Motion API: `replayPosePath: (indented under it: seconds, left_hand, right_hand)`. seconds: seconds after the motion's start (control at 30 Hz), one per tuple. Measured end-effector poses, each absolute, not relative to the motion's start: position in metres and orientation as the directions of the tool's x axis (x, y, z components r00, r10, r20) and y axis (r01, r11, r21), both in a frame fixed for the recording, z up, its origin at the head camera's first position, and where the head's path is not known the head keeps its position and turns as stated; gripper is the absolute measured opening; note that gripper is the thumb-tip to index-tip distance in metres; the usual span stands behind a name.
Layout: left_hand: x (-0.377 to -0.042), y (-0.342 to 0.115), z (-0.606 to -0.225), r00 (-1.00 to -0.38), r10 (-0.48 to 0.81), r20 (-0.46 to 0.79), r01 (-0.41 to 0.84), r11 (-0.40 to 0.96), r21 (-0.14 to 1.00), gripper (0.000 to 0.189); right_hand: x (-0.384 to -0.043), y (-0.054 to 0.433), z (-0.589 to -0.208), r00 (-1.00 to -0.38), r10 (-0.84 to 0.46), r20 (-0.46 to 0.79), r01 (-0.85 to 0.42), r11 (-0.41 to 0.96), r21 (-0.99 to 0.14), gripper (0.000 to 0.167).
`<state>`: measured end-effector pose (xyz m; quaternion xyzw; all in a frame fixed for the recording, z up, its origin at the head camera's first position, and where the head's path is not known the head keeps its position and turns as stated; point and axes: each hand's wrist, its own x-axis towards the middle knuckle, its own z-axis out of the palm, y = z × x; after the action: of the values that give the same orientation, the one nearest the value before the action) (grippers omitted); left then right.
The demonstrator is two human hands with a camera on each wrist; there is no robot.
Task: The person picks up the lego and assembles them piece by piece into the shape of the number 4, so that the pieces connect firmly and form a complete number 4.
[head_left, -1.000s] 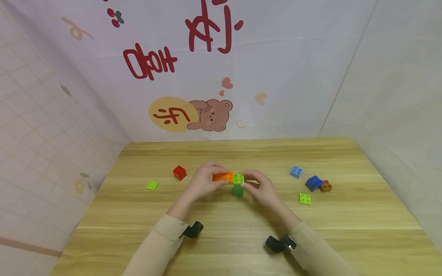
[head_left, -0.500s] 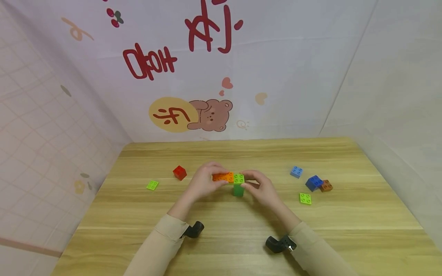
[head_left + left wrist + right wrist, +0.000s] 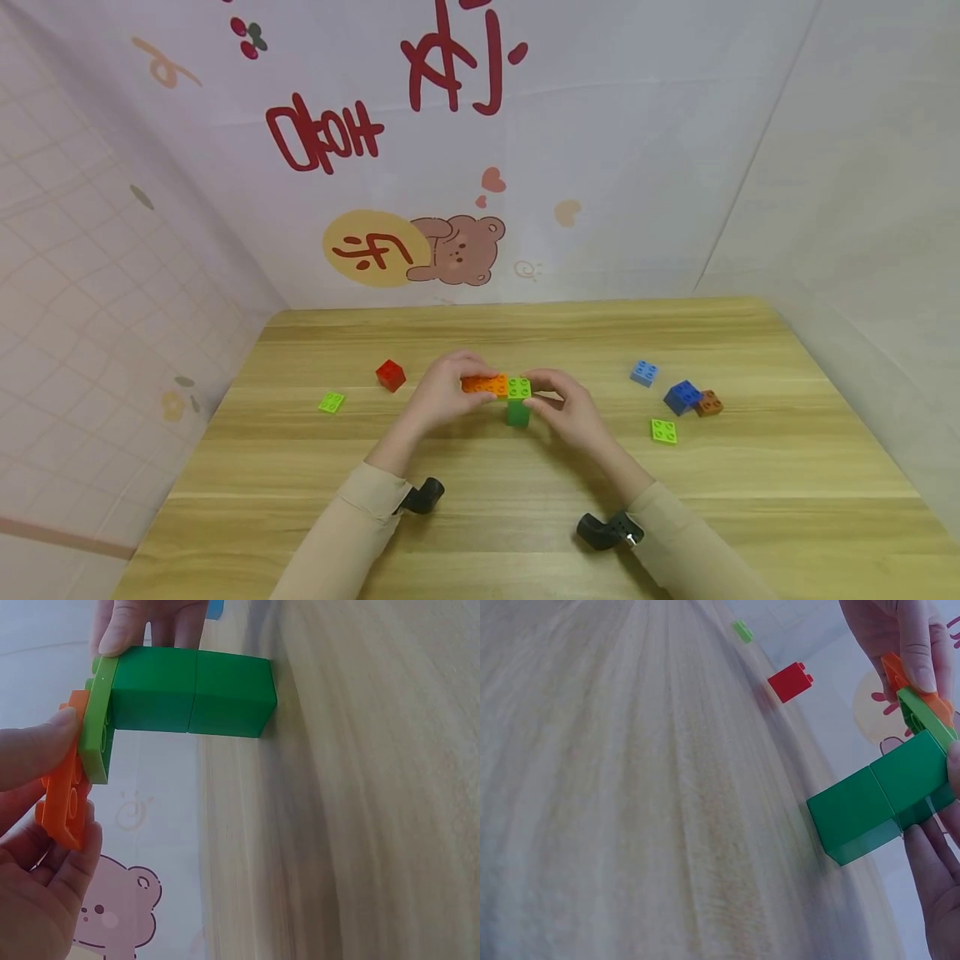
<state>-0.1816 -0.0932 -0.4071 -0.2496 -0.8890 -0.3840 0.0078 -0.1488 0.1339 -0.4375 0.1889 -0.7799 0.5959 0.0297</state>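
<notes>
My left hand (image 3: 442, 390) pinches an orange building plate (image 3: 69, 787), thumb on one side and fingers on the other. This plate lies on the studs of a light green plate (image 3: 97, 727) and juts out to the left. Beneath the light green plate is a column of two dark green building bricks (image 3: 191, 691), standing on the table. My right hand (image 3: 567, 408) holds the top of the column from the right, its thumb at the light green plate and upper green brick. The left fingers partly hide the orange plate in the head view.
Left on the wooden table (image 3: 480, 508) lie a red brick (image 3: 390, 376) and a light green plate (image 3: 332, 403). To the right are a light blue brick (image 3: 644, 372), a dark blue brick (image 3: 682, 397) touching a brown brick (image 3: 708, 403), and another light green plate (image 3: 663, 432).
</notes>
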Motion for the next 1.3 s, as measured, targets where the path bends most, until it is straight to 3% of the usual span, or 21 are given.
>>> replayPosePath:
  seconds: [0.77, 1.3]
  left_hand:
    - [-0.1815, -0.0925, -0.4043, -0.896, 0.42, 0.147, 0.397, 0.606, 0.689, 0.028]
    - [-0.1813, -0.0948, -0.4102, -0.873, 0.435, 0.222, 0.456, 0.566, 0.687, 0.031]
  right_hand:
    - [-0.1488, 0.1335, -0.4391, -0.93, -0.257, 0.262, -0.321, 0.22, -0.921, 0.034]
    - [-0.1479, 0.1339, -0.4363, -0.934, -0.258, 0.246, -0.307, 0.234, -0.922, 0.033]
